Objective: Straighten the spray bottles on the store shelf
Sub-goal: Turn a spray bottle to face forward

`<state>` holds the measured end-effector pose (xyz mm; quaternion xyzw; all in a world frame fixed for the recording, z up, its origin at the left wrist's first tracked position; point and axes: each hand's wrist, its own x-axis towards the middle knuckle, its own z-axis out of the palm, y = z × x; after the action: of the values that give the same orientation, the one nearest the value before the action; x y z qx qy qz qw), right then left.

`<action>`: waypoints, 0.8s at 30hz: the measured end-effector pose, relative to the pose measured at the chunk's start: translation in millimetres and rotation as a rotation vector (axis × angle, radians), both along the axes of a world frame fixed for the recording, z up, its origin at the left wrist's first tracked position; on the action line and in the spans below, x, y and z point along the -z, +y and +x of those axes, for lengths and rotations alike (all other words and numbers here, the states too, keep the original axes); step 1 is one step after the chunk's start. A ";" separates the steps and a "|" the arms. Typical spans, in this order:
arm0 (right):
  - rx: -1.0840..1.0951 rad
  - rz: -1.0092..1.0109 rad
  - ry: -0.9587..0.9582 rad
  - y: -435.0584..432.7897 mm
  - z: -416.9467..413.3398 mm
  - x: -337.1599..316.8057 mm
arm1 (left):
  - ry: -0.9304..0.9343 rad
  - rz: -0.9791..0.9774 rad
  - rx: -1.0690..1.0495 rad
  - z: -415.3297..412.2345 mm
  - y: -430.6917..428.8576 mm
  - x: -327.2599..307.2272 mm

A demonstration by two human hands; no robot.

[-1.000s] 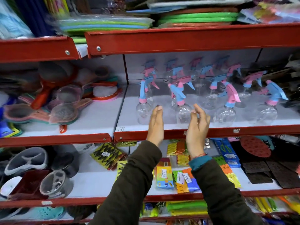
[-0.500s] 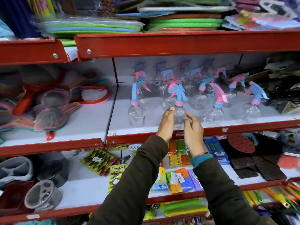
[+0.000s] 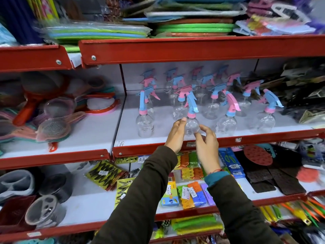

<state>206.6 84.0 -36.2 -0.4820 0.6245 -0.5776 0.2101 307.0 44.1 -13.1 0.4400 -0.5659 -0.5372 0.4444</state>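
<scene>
Several clear spray bottles with pink and blue trigger heads stand on the white middle shelf (image 3: 175, 138). A front-row bottle with a blue trigger (image 3: 192, 124) stands between my two hands. My left hand (image 3: 175, 132) cups its left side, fingertips at the bottle's shoulder. My right hand (image 3: 207, 143) touches its lower right side with the fingers curled. To its left stands another front bottle (image 3: 145, 124), to its right two more (image 3: 226, 125) (image 3: 263, 120). Further bottles behind face different ways.
Sieves and strainers (image 3: 52, 127) lie on the shelf section to the left. Dark packaged goods (image 3: 302, 95) crowd the right end. The red shelf edge (image 3: 246, 140) runs just under my hands. Packets of coloured clips (image 3: 190, 191) lie on the shelf below.
My hands went from spread apart in front of the shelf to closing around the blue-trigger bottle in the front row. The camera view shifted slightly left and closer.
</scene>
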 end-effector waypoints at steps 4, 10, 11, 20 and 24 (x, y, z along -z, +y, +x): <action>0.039 -0.148 -0.029 13.4 14.2 4.0 | 0.044 -0.091 -0.128 7.0 14.0 3.9; -0.197 -0.188 -0.134 9.8 60.9 8.8 | 0.216 -0.222 -0.362 42.1 30.8 13.3; -0.239 -0.168 -0.172 3.3 68.5 7.6 | 0.211 -0.249 -0.440 49.8 30.8 13.8; -0.434 0.119 -0.222 -77.9 118.2 -19.5 | 0.099 -0.005 -0.452 118.7 -19.3 -8.1; -0.485 0.154 -0.245 -80.5 119.9 -18.0 | 0.073 0.029 -0.309 126.5 -17.8 -12.6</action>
<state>326.5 3.4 -18.2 -0.5265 0.5029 -0.5152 0.4521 433.5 26.3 -0.5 0.5083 -0.4672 -0.4863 0.5357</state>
